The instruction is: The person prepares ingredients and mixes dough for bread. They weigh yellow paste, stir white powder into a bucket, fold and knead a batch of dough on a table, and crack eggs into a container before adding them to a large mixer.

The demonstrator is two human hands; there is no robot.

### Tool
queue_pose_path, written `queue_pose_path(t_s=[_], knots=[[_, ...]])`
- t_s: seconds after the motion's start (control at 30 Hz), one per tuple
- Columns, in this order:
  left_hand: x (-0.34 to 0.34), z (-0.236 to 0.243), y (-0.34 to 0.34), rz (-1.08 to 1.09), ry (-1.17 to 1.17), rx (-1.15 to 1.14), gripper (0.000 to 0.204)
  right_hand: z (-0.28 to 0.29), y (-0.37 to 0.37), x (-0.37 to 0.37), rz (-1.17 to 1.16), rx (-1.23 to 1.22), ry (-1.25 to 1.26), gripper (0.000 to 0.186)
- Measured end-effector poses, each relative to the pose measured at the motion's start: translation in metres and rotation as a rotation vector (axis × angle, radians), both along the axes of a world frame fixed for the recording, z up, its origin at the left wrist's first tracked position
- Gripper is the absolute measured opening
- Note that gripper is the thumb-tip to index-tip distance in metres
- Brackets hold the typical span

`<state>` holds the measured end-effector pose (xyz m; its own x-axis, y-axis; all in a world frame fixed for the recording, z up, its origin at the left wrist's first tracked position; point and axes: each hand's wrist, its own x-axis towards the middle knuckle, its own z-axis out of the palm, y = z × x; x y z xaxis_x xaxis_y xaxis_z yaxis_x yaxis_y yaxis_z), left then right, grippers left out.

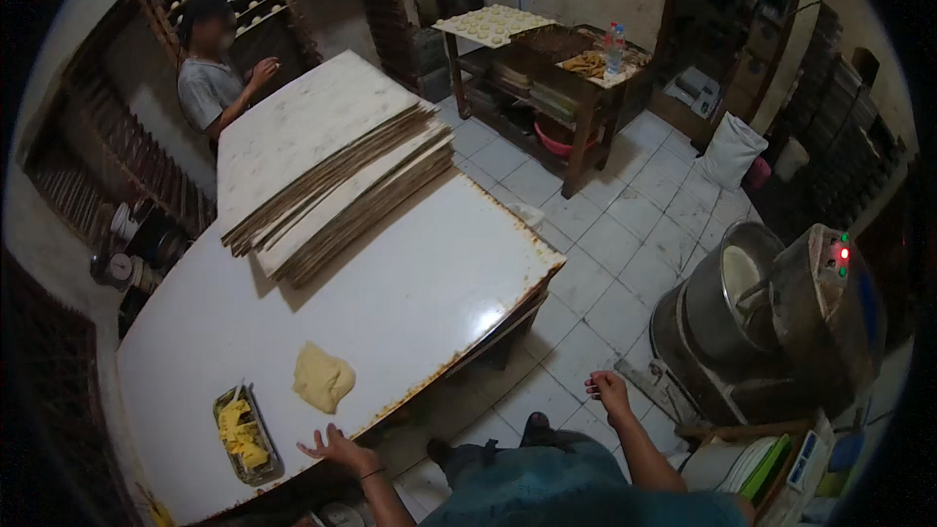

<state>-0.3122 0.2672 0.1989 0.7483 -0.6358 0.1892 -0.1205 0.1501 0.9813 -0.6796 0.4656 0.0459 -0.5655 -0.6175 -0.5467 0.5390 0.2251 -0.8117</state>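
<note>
My left hand [339,451] is at the near edge of the white table [410,293], fingers spread and holding nothing. Just beyond its fingertips lies a pale yellow lump of dough [322,378]. To the left of the dough, a rectangular container [264,473] holds bright yellow, butter-like pieces [240,432]; a thin utensil seems to lean in it. Out over the tiled floor, between the table and the mixer, hangs my right hand [610,394]. Its fingers are loosely bent and apart, with nothing visible in them.
Thin boards [322,127] are stacked on the table's far part, beside a person [210,78]. A steel-bowl mixer [737,283] with lit buttons stands right. Farther back are a wooden stand [576,137] with a tray of dough pieces [495,23] and a white sack [732,151].
</note>
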Motion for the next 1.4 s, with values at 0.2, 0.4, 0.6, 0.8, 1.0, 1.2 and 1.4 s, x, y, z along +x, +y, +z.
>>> queue_pose_path(t_s=[0.2, 0.4, 0.6, 0.8, 1.0, 1.2, 1.4], knots=[[-0.169, -0.057, -0.007, -0.822, 0.128, 0.094, 0.085, 0.002, -0.053, -0.048, 0.089, -0.141, 0.127, 0.021], [-0.266, -0.064, -0.052, -1.259, 0.061, 0.189, 0.077, 0.005, -0.13, -0.109, 0.096, -0.197, 0.179, 0.021], [-0.377, -0.072, -0.127, -1.366, -0.018, 0.54, 0.054, -0.017, -0.166, -0.213, 0.16, 0.024, 0.233, 0.018], [-0.46, -0.075, -0.192, -1.294, 0.0, 0.548, 0.046, -0.022, -0.252, -0.35, 0.217, -0.056, 0.236, 0.016], [-0.507, -0.068, -0.235, -1.166, -0.157, 0.577, 0.045, -0.025, -0.423, -0.495, 0.212, -0.09, 0.765, 0.02], [-0.518, -0.126, -0.249, -0.775, -0.106, 0.709, 0.049, 0.022, -0.665, -0.675, 0.156, 0.051, 1.119, 0.063], [-0.603, -0.097, -0.266, -0.904, -0.202, 0.701, 0.045, 0.044, -0.788, -0.74, 0.458, 0.442, 1.225, 0.075]])
